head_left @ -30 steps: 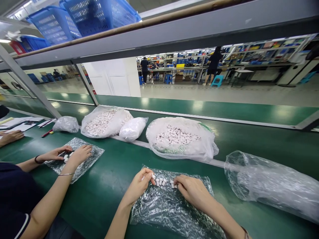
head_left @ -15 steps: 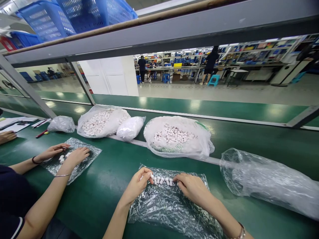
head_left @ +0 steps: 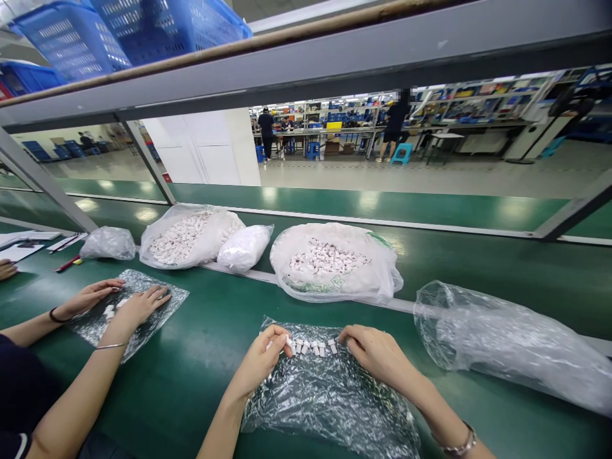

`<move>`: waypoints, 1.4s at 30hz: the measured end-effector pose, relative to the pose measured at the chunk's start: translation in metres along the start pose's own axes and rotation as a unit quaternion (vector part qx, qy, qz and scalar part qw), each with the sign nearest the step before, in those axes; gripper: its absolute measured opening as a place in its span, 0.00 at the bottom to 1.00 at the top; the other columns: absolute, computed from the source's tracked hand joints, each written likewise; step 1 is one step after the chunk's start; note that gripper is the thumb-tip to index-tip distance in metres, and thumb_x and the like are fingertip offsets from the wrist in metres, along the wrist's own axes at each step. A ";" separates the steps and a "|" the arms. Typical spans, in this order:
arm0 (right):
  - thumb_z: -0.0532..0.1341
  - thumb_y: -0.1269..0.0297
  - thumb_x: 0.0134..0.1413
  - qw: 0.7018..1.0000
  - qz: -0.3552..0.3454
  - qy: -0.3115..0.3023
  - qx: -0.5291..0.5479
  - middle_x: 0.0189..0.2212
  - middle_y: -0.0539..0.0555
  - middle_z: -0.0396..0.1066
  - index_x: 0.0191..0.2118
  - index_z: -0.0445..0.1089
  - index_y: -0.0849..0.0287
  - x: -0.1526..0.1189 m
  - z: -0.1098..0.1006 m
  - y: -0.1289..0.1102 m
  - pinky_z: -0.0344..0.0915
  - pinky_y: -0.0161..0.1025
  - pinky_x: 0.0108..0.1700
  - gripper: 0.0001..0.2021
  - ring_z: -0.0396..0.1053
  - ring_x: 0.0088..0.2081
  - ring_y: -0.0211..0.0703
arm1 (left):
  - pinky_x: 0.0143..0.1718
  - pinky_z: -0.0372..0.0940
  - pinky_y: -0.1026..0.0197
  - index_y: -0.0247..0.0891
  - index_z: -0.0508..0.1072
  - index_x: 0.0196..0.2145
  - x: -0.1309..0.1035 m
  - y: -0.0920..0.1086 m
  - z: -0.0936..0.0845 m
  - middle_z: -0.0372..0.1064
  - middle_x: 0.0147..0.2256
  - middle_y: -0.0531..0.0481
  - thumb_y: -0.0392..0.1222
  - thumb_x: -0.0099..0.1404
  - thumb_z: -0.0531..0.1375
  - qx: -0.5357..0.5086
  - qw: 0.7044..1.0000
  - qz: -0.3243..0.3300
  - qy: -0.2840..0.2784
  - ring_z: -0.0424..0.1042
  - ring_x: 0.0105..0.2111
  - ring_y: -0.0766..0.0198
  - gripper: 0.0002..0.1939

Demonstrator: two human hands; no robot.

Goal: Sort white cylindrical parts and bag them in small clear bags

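Observation:
Between my hands a row of small white plastic pieces point(head_left: 316, 349), shaped like little caps with a narrower end, lies on a clear plastic bag point(head_left: 329, 401). My left hand point(head_left: 268, 350) is at the left end of the row, its thumb and forefinger closed on one such piece, mostly covered by the fingers. Just past the right end is my right hand point(head_left: 375, 354), palm down over the bag's edge. Its fingers are bent, with thumb and forefinger apart and nothing visible between them.
Beyond the row sits a large open bag of white pieces point(head_left: 329, 258), with another such bag point(head_left: 179, 239) farther left. A long clear plastic bundle point(head_left: 507, 344) lies right. At left, a co-worker's hands point(head_left: 136, 309) rest on another clear bag point(head_left: 165, 306). A shelf beam point(head_left: 296, 70) crosses overhead.
My right hand has drawn slightly away from the end of the row, showing the last piece more fully. My left hand keeps its pinch. The whole view has shifted a little.

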State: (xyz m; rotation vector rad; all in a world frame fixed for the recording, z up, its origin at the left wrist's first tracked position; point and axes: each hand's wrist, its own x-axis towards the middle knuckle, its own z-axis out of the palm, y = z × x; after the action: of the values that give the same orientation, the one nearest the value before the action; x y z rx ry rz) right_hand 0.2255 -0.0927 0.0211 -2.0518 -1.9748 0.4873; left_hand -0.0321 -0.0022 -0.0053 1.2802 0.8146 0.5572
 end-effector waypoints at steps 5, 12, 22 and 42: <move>0.44 0.62 0.66 0.995 0.018 -0.021 0.093 0.38 0.54 0.73 0.50 0.65 0.54 -0.003 -0.005 0.006 0.65 0.40 0.34 0.15 0.72 0.35 0.46 | 0.17 0.39 0.67 0.36 0.66 0.40 -0.001 0.003 0.003 0.71 0.30 0.50 0.59 0.65 0.56 0.017 1.000 -0.009 0.001 0.42 0.16 0.77 0.21; 0.48 0.66 0.66 0.993 -0.056 -0.007 0.100 0.44 0.54 0.68 0.47 0.63 0.52 -0.004 0.010 0.005 0.66 0.44 0.44 0.10 0.69 0.44 0.46 | 0.18 0.41 0.65 0.38 0.67 0.41 -0.010 0.017 0.021 0.71 0.32 0.51 0.57 0.68 0.53 0.033 0.999 0.004 -0.027 0.45 0.17 0.75 0.18; 0.55 0.69 0.61 0.998 -0.064 0.020 0.005 0.43 0.56 0.68 0.45 0.66 0.56 0.000 0.011 0.005 0.67 0.41 0.39 0.08 0.71 0.43 0.49 | 0.18 0.40 0.66 0.36 0.68 0.40 0.006 0.014 0.067 0.71 0.29 0.52 0.54 0.68 0.55 -0.022 0.998 0.024 -0.062 0.45 0.17 0.76 0.17; 0.58 0.60 0.62 0.991 -0.071 -0.051 0.097 0.33 0.48 0.68 0.41 0.66 0.53 -0.015 -0.023 0.002 0.59 0.36 0.32 0.05 0.66 0.31 0.40 | 0.12 0.33 0.67 0.36 0.67 0.40 0.004 -0.004 0.076 0.54 0.22 0.60 0.60 0.65 0.57 -0.177 0.978 -0.077 -0.084 0.41 0.16 0.76 0.22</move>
State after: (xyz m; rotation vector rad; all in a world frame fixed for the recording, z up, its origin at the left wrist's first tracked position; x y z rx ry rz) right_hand 0.2366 -0.1065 0.0418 -1.7883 -2.0230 0.7341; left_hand 0.0300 -0.0464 -0.0041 0.9140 0.6322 0.4400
